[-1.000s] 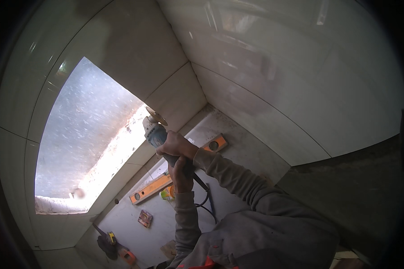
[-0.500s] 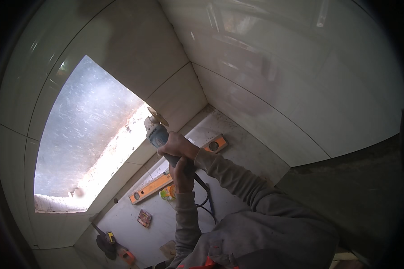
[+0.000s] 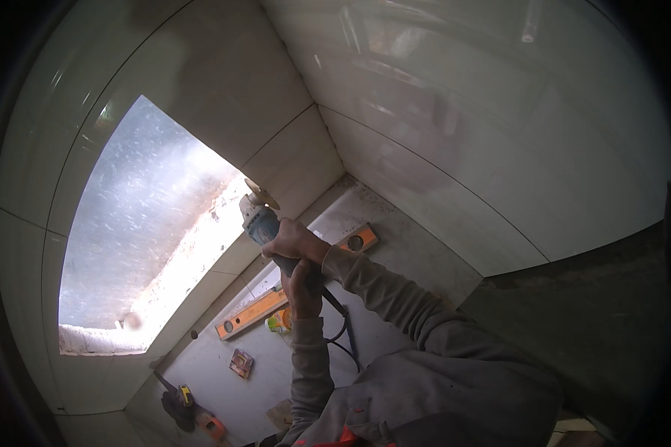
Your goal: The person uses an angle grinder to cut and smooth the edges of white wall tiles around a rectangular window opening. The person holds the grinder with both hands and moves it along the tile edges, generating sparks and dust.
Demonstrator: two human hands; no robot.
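Both my hands are wrapped around a blue-grey angle grinder (image 3: 260, 223). My right hand (image 3: 296, 241) grips its body just behind the metal head. Lower down, my left hand (image 3: 303, 289) holds the rear of the body, where the black cord (image 3: 335, 302) leaves it. The grinder's round disc (image 3: 263, 194) is at the tiled wall, by the right corner of the bright window opening (image 3: 149, 216). Whether the disc touches the tile edge I cannot tell.
Below my hands an orange spirit level (image 3: 252, 314) lies on the pale surface, partly hidden by my arms. Around it are a green-and-orange container (image 3: 279, 321), a small box (image 3: 241, 363), a yellow tape measure (image 3: 185, 395) and an orange-handled tool (image 3: 214, 427). A tiled wall (image 3: 455, 127) rises at right.
The view has shifted very slightly. My hands and the grinder hold nearly the same place at the window's corner.
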